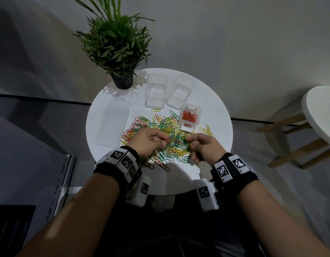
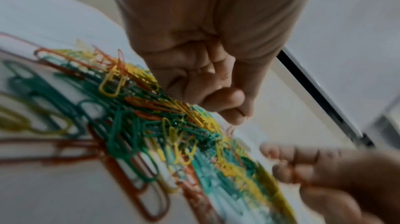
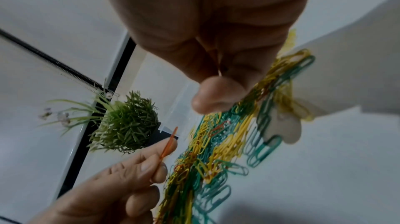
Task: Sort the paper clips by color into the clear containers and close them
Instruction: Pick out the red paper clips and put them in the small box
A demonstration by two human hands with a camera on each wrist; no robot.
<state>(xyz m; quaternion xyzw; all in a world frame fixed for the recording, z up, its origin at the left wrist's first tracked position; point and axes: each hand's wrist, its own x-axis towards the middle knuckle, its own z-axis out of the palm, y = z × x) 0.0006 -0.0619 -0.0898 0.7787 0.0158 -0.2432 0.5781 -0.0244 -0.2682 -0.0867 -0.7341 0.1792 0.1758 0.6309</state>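
A mixed pile of green, yellow and orange paper clips [image 1: 169, 127] [image 2: 151, 125] [image 3: 216, 142] lies mid-table. My left hand [image 1: 165, 140] [image 3: 164, 157] hovers over its near left part and pinches one orange clip [image 3: 169, 142] between thumb and fingertips. My right hand [image 1: 189, 140] [image 3: 216, 90] is curled over the near right part, fingertips at the clips, with a sliver of orange showing inside its fist. A small clear container [image 1: 196, 111] right of the pile holds orange clips, lid open. Two empty clear containers [image 1: 156, 93] [image 1: 180, 94] stand open behind the pile.
A larger flat clear box [image 1: 114, 125] lies left of the pile. A potted plant [image 1: 123, 81] stands at the round white table's [image 1: 216, 101] far left. Loose yellow clips [image 1: 206, 129] lie right of the pile. A second table with wooden legs [image 1: 320, 112] is at far right.
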